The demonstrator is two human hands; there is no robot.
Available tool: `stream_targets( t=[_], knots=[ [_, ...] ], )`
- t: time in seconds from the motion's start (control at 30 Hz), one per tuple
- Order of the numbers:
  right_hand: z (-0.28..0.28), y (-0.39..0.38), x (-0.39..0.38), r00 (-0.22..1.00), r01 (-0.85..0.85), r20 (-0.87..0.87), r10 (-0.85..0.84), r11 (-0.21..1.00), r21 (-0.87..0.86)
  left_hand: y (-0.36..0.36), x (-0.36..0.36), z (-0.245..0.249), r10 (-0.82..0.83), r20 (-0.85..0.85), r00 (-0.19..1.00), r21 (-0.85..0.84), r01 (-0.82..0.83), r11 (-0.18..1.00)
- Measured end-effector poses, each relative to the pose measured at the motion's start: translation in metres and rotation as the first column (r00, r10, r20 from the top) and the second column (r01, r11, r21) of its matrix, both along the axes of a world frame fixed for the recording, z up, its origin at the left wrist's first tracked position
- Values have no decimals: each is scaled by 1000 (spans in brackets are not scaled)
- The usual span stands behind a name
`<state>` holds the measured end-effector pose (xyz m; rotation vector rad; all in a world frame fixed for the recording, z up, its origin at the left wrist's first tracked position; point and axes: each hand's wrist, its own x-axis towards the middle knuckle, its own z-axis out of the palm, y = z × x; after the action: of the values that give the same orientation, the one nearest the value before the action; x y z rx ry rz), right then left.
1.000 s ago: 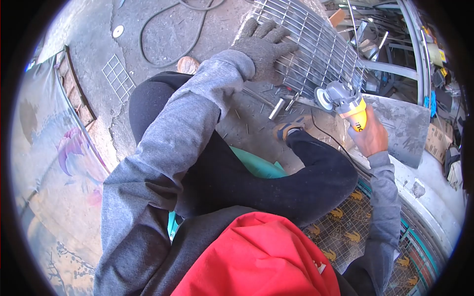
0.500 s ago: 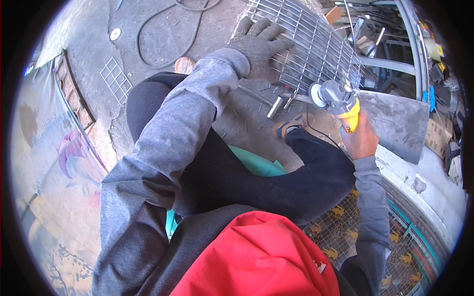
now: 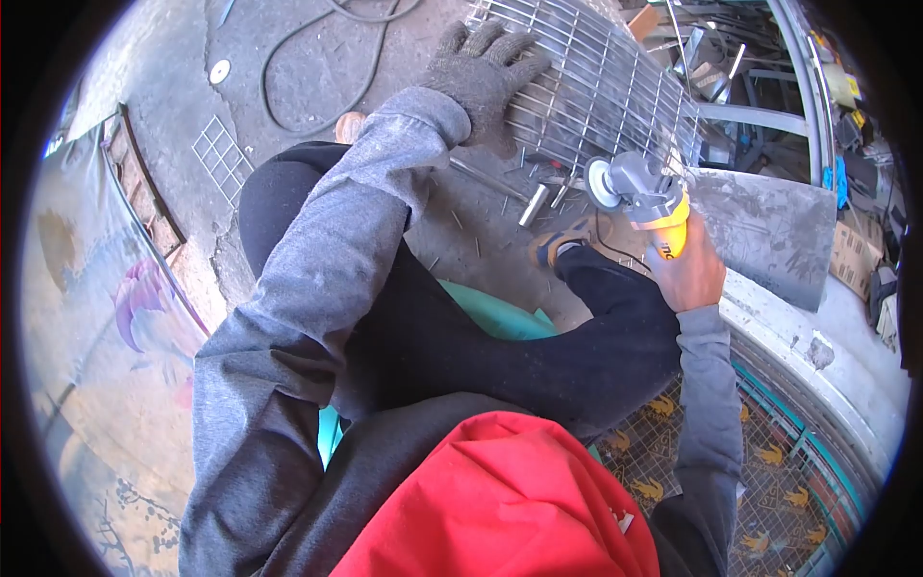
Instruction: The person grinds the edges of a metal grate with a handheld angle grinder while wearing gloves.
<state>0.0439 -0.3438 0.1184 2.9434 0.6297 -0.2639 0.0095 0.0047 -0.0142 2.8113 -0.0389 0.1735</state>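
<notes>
My left hand point(image 3: 478, 82), in a dark knitted glove, lies with fingers spread on the left edge of a welded wire mesh panel point(image 3: 601, 82). The bare right hand point(image 3: 687, 269) is wrapped round the yellow body of an angle grinder point(image 3: 654, 197). The grinder's round disc point(image 3: 602, 184) faces left, close by the panel's lower edge. Just below the mesh, a short metal tube point(image 3: 535, 205) lies on the floor near my foot point(image 3: 567, 242).
A hose point(image 3: 272, 91) loops over the concrete at upper left, near a small mesh piece point(image 3: 223, 157). Metal scraps fill a rack point(image 3: 755, 117) at upper right. A flat grey sheet point(image 3: 764, 231) lies right of the grinder. A patterned mat point(image 3: 769, 490) is at lower right.
Both hands have shifted slightly left; the grinder has moved left along the lower edge of the mesh with my right hand. My left hand still lies spread on the panel.
</notes>
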Motion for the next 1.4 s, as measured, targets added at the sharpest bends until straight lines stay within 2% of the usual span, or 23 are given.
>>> stream_targets(
  t=[0.07,0.2,0.4,0.57,0.7,0.77,1.0,1.1,1.17,1.2,1.27,1.4],
  knots=[
    [-4,0,-3,994,-103,35,101,994,47,-1,-3,1,10,-21,1000,-2,-10,1000],
    [-7,10,-5,990,-132,64,126,986,100,1,-2,3,-14,-38,999,7,14,1000],
    [-2,27,2,988,-156,8,156,981,118,1,-3,7,-16,-80,997,-16,15,1000],
    [2,31,23,981,-140,-136,138,990,-2,4,-4,12,-32,-122,992,-37,28,999],
    [11,34,36,972,-149,-178,151,988,25,3,-1,4,-40,-111,993,-66,33,997],
    [12,34,43,965,-117,-238,108,993,-25,2,1,2,-35,-127,991,-61,27,998],
    [14,46,50,953,-122,-279,117,993,0,2,-5,11,-25,-114,993,-39,20,999],
    [15,48,55,942,-129,-311,130,991,22,3,-6,14,-21,-191,981,13,24,1000],
    [15,44,52,950,-181,-262,170,983,-18,1,-5,6,-26,-103,994,-44,21,999],
    [16,45,45,949,-182,-264,170,983,-20,1,-5,8,-25,-104,994,-46,20,999],
    [15,48,27,967,-237,-99,235,971,-9,2,-5,10,-22,-106,994,-100,12,995],
    [-1,33,12,951,-309,8,309,951,27,2,-3,5,-30,-106,994,-82,21,996]
  ],
)
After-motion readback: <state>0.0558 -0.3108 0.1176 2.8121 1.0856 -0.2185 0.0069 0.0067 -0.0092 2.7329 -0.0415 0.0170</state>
